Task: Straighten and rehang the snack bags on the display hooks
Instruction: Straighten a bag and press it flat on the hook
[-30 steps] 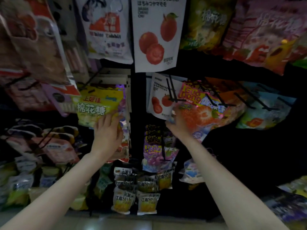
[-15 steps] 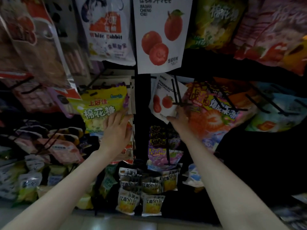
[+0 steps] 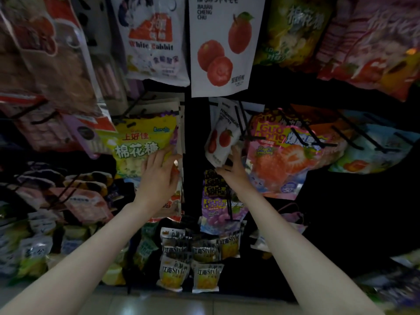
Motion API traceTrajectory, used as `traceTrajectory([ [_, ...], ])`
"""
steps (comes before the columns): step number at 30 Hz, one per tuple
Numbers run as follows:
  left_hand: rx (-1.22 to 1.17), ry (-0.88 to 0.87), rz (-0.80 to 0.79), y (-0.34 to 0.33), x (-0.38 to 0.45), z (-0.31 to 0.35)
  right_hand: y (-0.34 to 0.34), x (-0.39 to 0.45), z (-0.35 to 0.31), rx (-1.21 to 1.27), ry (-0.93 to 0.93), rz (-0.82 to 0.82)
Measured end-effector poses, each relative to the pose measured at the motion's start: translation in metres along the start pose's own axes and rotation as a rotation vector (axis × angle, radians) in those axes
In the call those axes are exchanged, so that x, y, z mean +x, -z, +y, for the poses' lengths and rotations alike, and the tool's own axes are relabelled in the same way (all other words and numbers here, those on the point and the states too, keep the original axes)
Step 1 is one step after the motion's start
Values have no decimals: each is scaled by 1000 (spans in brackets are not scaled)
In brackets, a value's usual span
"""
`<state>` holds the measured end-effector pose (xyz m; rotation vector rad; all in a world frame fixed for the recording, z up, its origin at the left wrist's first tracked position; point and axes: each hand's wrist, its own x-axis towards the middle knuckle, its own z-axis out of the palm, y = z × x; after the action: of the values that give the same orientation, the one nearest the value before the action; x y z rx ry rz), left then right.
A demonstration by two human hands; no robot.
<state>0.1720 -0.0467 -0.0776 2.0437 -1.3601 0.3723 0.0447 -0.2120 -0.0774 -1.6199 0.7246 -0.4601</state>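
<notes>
Yellow foil on the marshmallow bag (image 3: 142, 146) takes most of the left hand (image 3: 158, 178): the fingers lie nearly straight and spread against the bag's lower right part, pressing flat on it without curling round it. That bag hangs on a black hook (image 3: 134, 110) in the middle row of the rack, just left of the dark central post, with more flat packs stacked behind it.

Across the post, the right hand (image 3: 234, 171) reaches up to a small white bag with red fruit (image 3: 221, 142). Its fingers go up behind the bag's lower right edge and the thumb sticks out to the left below the bottom corner; the hand looks to be pinching the bag, though the grip itself is partly hidden. The white bag hangs tilted, its bottom swung leftwards, on a double black hook (image 3: 244, 123), with at least one more white pack behind it.

Just right of that hand sits one pink strawberry bag (image 3: 288, 155). Above the two hands hang two large white bags, a White Rabbit bag (image 3: 152, 42) and a big red-fruit bag (image 3: 225, 46). Below the wrists, a purple grape bag (image 3: 221, 214) hangs over a cluster of small yellow packs (image 3: 191, 262), about six of them.
</notes>
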Motion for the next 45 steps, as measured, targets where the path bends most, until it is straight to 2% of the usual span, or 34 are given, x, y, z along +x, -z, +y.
traceTrajectory([
  [4,-60,-17,110,11,-5,1,5,-10,4,22,-11,2],
  [8,4,74,181,26,-5,-8,-3,-14,4,2,-19,12],
  [12,106,208,123,40,-7,-34,-24,-16,-3,-105,27,-49],
  [17,93,348,74,57,-8,-54,-66,-11,-40,-163,158,-192],
  [19,-46,431,92,64,-4,-56,-84,-6,-55,-162,198,-210],
  [21,-299,549,61,70,0,-56,-99,0,-66,-122,205,-195],
  [24,-525,645,-7,78,2,-55,-111,7,-71,41,142,-159],
  [27,-632,696,-13,85,1,-55,-112,13,-73,156,83,-176],
  [36,-745,769,63,99,0,-61,-97,14,-78,155,88,-262],
  [40,-1006,819,170,105,-6,-57,-88,9,-84,148,111,-324],
  [45,-1079,851,85,110,-34,-49,-80,-7,-90,24,202,-374],
])
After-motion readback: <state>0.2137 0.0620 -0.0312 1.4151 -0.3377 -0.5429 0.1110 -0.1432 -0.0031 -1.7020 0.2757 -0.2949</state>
